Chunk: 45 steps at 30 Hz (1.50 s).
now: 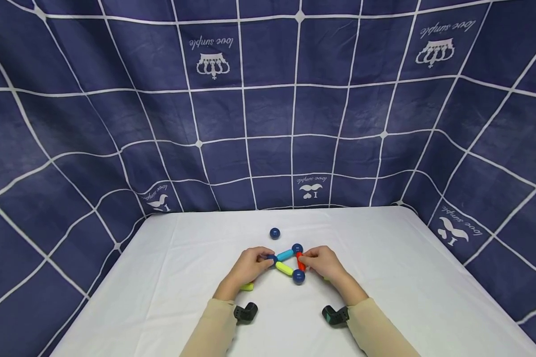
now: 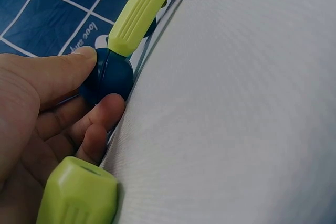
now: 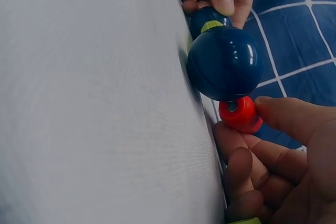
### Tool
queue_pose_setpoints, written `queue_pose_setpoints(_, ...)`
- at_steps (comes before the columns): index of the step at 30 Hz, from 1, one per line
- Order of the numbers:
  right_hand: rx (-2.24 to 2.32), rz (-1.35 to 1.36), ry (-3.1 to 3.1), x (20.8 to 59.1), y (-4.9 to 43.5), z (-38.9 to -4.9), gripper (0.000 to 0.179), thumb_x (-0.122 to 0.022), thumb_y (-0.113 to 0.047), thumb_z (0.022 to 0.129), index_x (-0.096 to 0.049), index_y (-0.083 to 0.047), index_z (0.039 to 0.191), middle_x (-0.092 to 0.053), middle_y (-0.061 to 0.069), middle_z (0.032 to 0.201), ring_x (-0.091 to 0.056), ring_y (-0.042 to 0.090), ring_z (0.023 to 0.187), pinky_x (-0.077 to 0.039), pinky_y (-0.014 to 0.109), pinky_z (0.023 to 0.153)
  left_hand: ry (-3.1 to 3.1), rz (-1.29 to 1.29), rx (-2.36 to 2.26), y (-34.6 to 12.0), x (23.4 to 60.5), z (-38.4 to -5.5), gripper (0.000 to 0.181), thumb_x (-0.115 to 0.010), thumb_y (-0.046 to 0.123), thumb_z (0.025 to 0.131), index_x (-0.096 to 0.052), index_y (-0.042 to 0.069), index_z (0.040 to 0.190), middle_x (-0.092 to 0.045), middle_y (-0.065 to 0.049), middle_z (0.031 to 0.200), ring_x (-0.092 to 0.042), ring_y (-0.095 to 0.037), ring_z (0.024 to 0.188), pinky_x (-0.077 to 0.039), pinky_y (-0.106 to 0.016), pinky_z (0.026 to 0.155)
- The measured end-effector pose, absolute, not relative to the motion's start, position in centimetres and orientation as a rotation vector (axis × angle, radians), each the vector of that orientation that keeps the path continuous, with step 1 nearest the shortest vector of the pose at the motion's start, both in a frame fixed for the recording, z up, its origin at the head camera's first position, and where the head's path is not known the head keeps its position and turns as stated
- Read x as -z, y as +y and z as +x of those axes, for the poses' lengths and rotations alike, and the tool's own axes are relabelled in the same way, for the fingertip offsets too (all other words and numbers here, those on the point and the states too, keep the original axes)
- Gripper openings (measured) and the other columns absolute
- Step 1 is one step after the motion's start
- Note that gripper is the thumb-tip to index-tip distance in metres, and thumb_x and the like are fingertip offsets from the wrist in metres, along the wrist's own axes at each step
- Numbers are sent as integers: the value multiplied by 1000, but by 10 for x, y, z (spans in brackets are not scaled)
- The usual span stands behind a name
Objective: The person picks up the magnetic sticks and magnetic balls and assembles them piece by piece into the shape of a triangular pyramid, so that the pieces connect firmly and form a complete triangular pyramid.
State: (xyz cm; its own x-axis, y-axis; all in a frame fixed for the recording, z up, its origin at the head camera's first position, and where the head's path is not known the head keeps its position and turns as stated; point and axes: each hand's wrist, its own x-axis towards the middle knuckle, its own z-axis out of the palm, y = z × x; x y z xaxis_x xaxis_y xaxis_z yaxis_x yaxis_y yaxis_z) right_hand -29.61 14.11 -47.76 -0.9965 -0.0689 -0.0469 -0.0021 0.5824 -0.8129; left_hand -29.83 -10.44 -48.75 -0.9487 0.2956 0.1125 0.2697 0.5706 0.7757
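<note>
A triangle of three rods and three dark blue balls lies on the white table. My left hand point(image 1: 248, 267) pinches the left corner ball point(image 2: 107, 77) between thumb and fingers. From that ball a yellow-green rod point(image 1: 284, 268) runs to the near ball point(image 1: 298, 276), and a light blue rod point(image 1: 285, 255) runs to the far ball point(image 1: 297, 248). On the right side, my right hand point(image 1: 325, 262) pinches the red rod point(image 1: 301, 261), which joins the near and far balls. In the right wrist view the near ball point(image 3: 226, 62) partly covers the red rod's end.
A loose blue ball point(image 1: 274, 233) sits beyond the triangle. Another yellow-green rod point(image 2: 79, 192) lies beside my left hand, partly hidden by it from above. A yellow-green piece point(image 3: 245, 221) shows below my right hand. A dark blue gridded curtain point(image 1: 268, 114) surrounds the table's back and sides.
</note>
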Motion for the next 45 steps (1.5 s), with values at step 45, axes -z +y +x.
queue_pose_setpoints(45, 1495, -221, 2583, 465, 154, -296, 18, -69, -20, 93, -70, -11, 108, -69, 2, 89, -60, 18, 73, -50, 29, 63, 2745, 466, -1354, -104, 486, -298, 25, -70, 21, 94, -72, 14, 118, -65, 0, 89, -54, -13, 74, -46, -23, 62)
